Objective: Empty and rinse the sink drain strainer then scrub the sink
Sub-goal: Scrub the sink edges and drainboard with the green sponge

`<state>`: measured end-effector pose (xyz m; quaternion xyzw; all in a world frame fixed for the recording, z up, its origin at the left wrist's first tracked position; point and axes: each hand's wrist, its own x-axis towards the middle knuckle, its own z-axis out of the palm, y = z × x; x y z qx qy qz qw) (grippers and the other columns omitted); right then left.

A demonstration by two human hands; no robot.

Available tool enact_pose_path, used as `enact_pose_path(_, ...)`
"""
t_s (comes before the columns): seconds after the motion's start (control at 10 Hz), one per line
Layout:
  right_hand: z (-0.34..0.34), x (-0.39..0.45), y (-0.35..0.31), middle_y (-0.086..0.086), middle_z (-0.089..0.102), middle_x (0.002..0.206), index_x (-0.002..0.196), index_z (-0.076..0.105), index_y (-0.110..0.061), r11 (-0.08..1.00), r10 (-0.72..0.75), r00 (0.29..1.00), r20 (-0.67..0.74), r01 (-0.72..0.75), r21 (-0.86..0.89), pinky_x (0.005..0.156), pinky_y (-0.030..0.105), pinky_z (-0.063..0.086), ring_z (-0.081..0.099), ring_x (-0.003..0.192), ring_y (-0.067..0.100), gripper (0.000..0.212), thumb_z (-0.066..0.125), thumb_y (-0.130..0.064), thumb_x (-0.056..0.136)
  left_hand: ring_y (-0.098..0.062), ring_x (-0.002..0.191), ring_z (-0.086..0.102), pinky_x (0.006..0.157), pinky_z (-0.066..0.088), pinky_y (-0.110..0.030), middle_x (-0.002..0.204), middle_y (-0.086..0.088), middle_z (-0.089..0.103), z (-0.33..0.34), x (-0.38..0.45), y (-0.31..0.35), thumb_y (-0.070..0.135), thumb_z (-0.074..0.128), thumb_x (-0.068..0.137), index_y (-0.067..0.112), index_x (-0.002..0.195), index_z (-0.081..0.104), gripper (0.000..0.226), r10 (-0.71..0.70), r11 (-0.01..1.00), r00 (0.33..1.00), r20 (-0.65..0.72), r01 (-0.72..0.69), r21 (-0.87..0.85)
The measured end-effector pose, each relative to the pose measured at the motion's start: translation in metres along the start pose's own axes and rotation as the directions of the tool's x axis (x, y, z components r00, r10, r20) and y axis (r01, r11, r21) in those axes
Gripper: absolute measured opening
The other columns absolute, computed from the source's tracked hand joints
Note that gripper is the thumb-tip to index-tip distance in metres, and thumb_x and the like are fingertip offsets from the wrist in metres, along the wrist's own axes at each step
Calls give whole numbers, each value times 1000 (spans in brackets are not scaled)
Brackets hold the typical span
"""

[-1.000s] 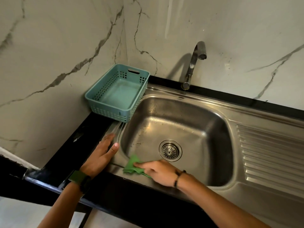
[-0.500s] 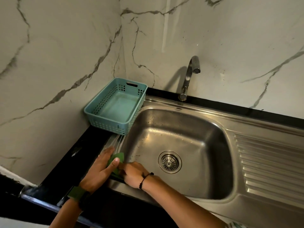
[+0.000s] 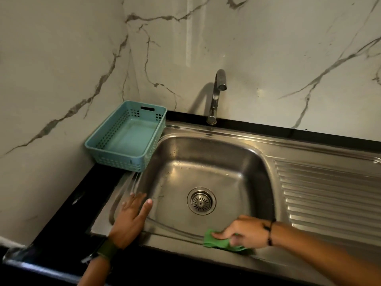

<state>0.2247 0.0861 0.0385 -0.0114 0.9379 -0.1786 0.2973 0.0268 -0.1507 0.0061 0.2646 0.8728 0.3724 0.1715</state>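
Head view: right hand (image 3: 245,232) fingers pinch a green scrub pad (image 3: 218,242) on the sink (image 3: 206,162) near rim; left hand (image 3: 129,219) rests flat, fingers straight, at its left rim.

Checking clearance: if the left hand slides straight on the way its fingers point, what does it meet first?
Probably the teal basket. The left hand lies flat on the sink rim, fingers pointing along it toward the wall. Bare steel lies between; depth is uncertain.

Black countertop (image 3: 68,207) in the marble-walled corner carries an inset steel sink (image 3: 321,153) with ribbed drainboard on the right. Teal perforated basket (image 3: 115,159) sits on the counter's back-left corner, just beside the basin, its right edge overlapping the sink's rim.
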Motion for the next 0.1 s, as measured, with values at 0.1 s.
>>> enact_pose_path(0.1,-33,-24,39,12,66,117,126,57,-22,989,109,968,227,-82,-126,95,23,42,60,106,23,41,50,-10,87,-15,137,26,113,10,-31,131,4,49,-3,0,6,35,41,94,27,115,56,28,-38,987,999,-14,35,-159)
